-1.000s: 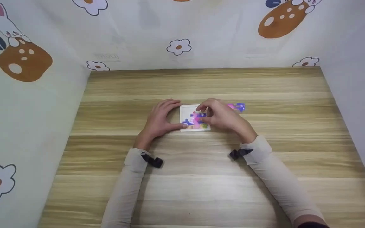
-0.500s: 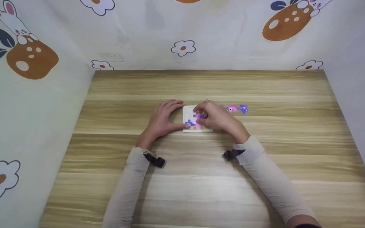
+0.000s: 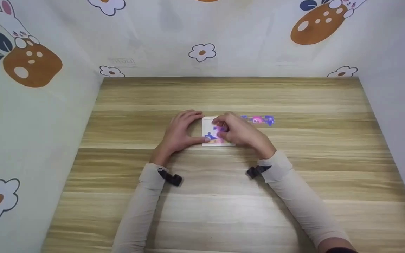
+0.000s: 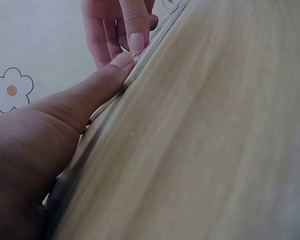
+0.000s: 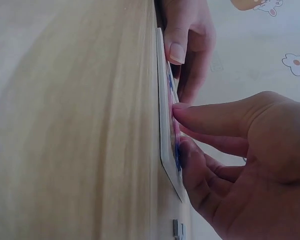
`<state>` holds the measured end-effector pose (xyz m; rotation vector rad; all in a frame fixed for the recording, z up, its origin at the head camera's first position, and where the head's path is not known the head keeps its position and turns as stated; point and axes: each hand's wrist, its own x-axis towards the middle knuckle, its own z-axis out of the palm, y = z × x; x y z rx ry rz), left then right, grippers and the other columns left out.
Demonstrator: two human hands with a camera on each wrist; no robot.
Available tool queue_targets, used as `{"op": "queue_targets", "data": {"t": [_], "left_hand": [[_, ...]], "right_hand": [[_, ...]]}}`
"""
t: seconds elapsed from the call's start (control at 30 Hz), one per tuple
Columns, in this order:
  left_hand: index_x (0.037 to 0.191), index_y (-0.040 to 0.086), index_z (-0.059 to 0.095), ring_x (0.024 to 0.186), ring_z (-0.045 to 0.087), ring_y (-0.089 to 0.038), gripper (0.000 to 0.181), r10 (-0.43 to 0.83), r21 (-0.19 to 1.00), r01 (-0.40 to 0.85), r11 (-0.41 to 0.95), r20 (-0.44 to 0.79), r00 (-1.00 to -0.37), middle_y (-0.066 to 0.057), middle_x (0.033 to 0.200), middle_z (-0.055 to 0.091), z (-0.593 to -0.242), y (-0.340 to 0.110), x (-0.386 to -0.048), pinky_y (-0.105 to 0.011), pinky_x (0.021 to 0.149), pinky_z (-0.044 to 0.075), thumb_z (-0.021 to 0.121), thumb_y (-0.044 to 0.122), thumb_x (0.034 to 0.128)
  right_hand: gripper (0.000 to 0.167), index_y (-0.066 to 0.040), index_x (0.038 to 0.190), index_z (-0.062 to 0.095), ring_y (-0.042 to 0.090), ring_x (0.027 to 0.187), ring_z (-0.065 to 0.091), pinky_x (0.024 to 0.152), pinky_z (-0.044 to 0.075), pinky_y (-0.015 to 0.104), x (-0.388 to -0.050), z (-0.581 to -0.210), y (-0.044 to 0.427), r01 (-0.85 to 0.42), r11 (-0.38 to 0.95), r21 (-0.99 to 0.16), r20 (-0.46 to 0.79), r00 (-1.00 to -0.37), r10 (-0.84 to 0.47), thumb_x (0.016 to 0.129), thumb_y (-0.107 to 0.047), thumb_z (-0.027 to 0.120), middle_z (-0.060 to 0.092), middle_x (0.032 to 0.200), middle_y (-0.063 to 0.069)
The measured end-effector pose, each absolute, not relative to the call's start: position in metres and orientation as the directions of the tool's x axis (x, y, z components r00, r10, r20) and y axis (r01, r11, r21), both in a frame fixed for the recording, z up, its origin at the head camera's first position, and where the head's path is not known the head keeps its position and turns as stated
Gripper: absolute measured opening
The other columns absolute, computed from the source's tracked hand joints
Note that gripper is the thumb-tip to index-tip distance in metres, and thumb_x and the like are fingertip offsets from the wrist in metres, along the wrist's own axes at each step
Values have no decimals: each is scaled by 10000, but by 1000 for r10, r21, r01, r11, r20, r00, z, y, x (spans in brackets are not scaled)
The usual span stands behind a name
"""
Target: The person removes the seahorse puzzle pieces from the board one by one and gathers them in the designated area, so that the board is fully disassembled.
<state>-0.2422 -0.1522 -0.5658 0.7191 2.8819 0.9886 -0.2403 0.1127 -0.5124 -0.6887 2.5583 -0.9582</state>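
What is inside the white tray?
Puzzle pieces show low in the tray, bare white upper left. The right hand covers much of the right side; what lies under it can't be seen.

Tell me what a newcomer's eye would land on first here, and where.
Probably the small white puzzle tray, partly filled with pink and blue, between the left hand and the right hand. Next, the bright loose pieces on the table, right of the tray. Then the big orange fruit print with a rabbit, on the left wall.
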Motion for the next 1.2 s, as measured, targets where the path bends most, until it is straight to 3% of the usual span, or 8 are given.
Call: {"op": "queue_targets", "data": {"t": [0.2, 0.6, 1.2], "left_hand": [[1542, 250, 609, 1597, 380, -224, 927, 431, 587, 423, 690, 135, -892, 76, 1654, 522, -566, -151, -242, -554, 1338, 233, 840, 749, 796], [1546, 256, 606, 1596, 375, -211, 936, 430, 589, 420, 690, 133, -893, 88, 1657, 516, -565, -152, -241, -542, 1336, 237, 835, 762, 791], [1551, 276, 598, 1600, 370, -228, 919, 422, 597, 400, 696, 111, -900, 93, 1668, 502, -564, -151, -241, -557, 1338, 227, 829, 756, 801]], "right_hand": [[431, -13, 1387, 691, 285, 1104, 649, 993, 575, 444, -241, -514, 113, -339, 654, -677, -122, -824, -553, 960, -26, 747, 676, 1182, 144], [410, -19, 1255, 724, 265, 1049, 637, 933, 572, 415, -241, -515, 113, -326, 641, -694, -124, -824, -553, 894, -134, 883, 656, 1153, 127], [378, -34, 1153, 657, 244, 923, 622, 809, 536, 321, -243, -520, 115, -392, 540, -745, -3, -807, -590, 848, -23, 880, 640, 1025, 136]]}}
